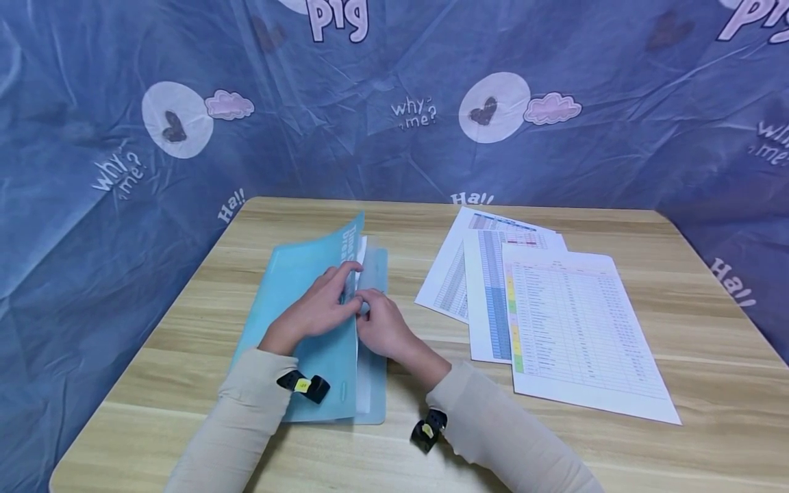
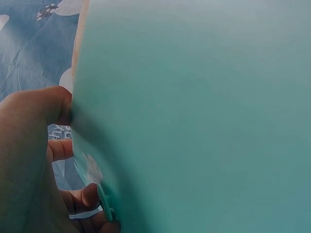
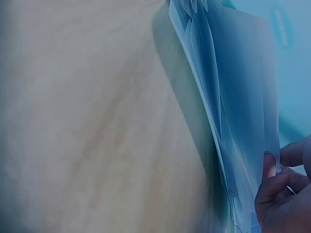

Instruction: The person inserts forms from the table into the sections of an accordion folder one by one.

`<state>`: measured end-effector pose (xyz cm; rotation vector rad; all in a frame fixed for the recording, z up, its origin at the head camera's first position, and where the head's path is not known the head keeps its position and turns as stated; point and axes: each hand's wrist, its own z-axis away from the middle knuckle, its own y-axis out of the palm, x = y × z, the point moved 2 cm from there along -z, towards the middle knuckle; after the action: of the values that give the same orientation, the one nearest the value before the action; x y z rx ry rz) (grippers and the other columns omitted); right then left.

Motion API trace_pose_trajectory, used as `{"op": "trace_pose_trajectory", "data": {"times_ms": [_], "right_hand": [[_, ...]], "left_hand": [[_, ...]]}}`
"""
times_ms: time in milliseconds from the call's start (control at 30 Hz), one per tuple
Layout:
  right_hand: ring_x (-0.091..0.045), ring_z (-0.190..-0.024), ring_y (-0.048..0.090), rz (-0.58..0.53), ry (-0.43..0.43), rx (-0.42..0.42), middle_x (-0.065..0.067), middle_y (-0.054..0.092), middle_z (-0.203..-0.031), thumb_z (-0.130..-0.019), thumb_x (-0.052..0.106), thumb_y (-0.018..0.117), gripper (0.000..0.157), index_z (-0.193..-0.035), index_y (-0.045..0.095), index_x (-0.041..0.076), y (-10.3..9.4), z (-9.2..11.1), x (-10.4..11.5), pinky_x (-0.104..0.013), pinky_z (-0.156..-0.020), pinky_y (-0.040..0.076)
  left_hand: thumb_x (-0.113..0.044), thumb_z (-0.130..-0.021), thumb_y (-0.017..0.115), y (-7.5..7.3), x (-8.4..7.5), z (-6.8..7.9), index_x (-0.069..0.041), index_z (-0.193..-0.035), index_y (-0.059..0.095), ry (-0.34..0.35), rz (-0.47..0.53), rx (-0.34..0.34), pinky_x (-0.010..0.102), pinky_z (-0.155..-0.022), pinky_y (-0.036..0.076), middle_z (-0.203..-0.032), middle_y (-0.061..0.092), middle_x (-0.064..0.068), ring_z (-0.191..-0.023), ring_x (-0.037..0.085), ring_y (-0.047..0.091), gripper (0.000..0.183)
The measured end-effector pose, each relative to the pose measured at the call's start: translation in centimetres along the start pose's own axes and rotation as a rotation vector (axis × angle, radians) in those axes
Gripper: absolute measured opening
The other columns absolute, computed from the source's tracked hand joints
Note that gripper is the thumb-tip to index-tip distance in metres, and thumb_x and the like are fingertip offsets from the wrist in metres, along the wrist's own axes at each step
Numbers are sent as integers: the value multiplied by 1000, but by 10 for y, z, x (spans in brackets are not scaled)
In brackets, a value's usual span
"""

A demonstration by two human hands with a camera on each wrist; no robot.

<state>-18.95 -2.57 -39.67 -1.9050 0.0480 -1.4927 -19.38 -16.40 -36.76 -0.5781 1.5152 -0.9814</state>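
A light blue plastic file folder [image 1: 308, 274] lies on the left of the table, its front cover partly raised at the right edge. White sheets and clear blue leaves [image 3: 243, 73] show inside. My left hand [image 1: 323, 301] lies over the cover and holds its right edge, which the left wrist view shows close up. Right beside it, my right hand [image 1: 383, 323] is curled at the opening and pinches the folder's edge. A small blue-green tab [image 2: 106, 201] shows by the fingertips in the left wrist view. The two hands' fingertips meet there.
Several printed sheets [image 1: 573, 322] with tables lie overlapping right of the folder. The wood-grain table [image 1: 431, 438] runs back to a blue printed cloth [image 1: 370, 157] behind and at both sides. A black wrist device [image 1: 306, 385] sits on each sleeve.
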Motion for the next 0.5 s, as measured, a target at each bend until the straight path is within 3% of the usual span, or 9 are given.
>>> {"op": "trace_pose_trajectory", "data": {"times_ms": [300,500], "right_hand": [[-17,-88,53,8,42,21,-8,56,-118,-90,7,54,39,-129,55,7,-3,1,-3,-26,-68,46],[-17,-90,55,0,78,20,-10,55,-124,-92,15,55,42,-133,51,7,-10,4,-5,-28,-73,49]], "left_hand": [[-34,-88,50,2,1,-1,-19,-138,35,-3,3,-2,47,-85,42,-126,46,12,-106,29,46,54],[-33,-88,51,2,2,-1,-21,-137,35,-16,5,5,48,-86,42,-126,46,12,-107,29,46,52]]}}
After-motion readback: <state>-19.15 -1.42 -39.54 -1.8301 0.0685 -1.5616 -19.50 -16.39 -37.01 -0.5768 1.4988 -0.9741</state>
